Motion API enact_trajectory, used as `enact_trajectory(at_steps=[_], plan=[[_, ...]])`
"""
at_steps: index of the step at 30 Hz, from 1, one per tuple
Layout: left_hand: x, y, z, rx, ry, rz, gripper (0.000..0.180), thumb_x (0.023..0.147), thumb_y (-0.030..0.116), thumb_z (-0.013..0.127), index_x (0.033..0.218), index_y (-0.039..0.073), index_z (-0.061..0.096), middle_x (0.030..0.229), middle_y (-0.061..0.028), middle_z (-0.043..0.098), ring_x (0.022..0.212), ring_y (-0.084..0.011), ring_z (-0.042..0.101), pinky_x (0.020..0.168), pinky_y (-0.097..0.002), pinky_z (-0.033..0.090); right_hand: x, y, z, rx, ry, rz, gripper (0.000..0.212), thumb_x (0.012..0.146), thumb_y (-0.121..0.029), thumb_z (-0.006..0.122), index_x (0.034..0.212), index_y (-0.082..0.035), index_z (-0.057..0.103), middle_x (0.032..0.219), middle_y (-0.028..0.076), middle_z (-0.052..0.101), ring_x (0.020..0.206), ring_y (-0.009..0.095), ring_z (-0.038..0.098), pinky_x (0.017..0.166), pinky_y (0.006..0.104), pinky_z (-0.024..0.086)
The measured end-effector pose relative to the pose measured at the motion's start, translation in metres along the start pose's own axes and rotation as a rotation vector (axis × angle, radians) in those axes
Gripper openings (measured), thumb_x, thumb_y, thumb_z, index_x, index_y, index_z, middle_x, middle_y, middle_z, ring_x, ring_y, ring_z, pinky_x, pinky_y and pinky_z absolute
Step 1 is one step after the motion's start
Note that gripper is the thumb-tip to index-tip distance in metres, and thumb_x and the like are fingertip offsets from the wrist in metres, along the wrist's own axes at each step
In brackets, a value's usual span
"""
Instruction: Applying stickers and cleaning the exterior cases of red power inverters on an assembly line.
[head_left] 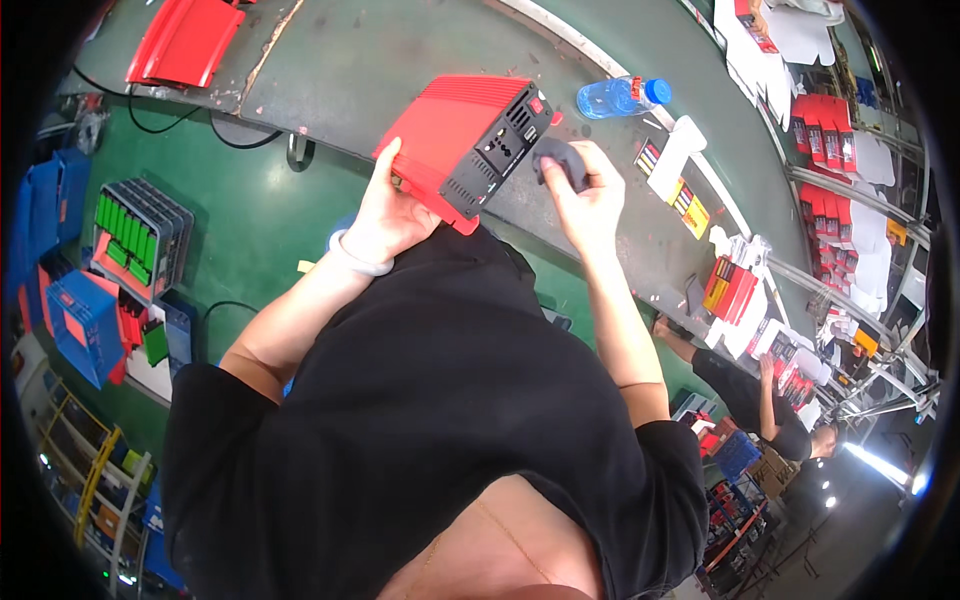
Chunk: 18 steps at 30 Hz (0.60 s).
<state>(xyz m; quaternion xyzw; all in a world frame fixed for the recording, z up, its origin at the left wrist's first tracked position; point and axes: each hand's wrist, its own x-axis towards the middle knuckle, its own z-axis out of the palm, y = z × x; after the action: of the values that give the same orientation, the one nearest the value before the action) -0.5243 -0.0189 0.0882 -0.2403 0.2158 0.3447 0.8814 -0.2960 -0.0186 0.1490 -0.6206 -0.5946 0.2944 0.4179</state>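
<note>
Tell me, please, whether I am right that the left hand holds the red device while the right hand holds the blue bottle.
Not quite: the head view shows the right hand holding a dark grey cloth; the blue bottle is on the bench. The left hand does hold the red device.

1. You are in a factory workshop.
2. You have a red electrical unit (445, 125) before you, at a long, scuffed desk (330, 65).
3. Left of you are a grey crate (177, 245) of green parts (125, 232) and green floor (235, 175).
4. Rightward, you see rows of red goods (828, 130) and a co-worker (740, 388).
</note>
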Motion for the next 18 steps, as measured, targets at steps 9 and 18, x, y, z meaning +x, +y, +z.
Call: enact_trajectory(at_steps=[9, 18], plan=[[0.001, -0.002, 0.003, 0.066, 0.011, 0.031, 0.072, 0.078, 0.047, 0.071, 0.131, 0.006, 0.045, 0.130, -0.0092, 0.052, 0.119, -0.0250, 0.051, 0.105, -0.0406, 0.039, 0.006, -0.017, 0.006, -0.003, -0.100, 0.039, 0.017, 0.073, -0.003, 0.073, 0.087, 0.000, 0.065, 0.077, 0.005, 0.062, 0.069, 0.011, 0.057, 0.064, 0.0244, 0.046], [0.000, -0.005, 0.008, 0.128, 0.041, 0.096, 0.065, 0.083, 0.047, 0.066, 0.130, 0.007, 0.047, 0.131, -0.0080, 0.053, 0.119, -0.0237, 0.051, 0.105, -0.0383, 0.039, 0.018, -0.019, -0.009, -0.189, -0.312, 0.120, 0.021, 0.075, -0.009, 0.074, 0.092, 0.001, 0.066, 0.076, 0.001, 0.064, 0.068, 0.007, 0.057, 0.063, 0.0237, 0.047]])
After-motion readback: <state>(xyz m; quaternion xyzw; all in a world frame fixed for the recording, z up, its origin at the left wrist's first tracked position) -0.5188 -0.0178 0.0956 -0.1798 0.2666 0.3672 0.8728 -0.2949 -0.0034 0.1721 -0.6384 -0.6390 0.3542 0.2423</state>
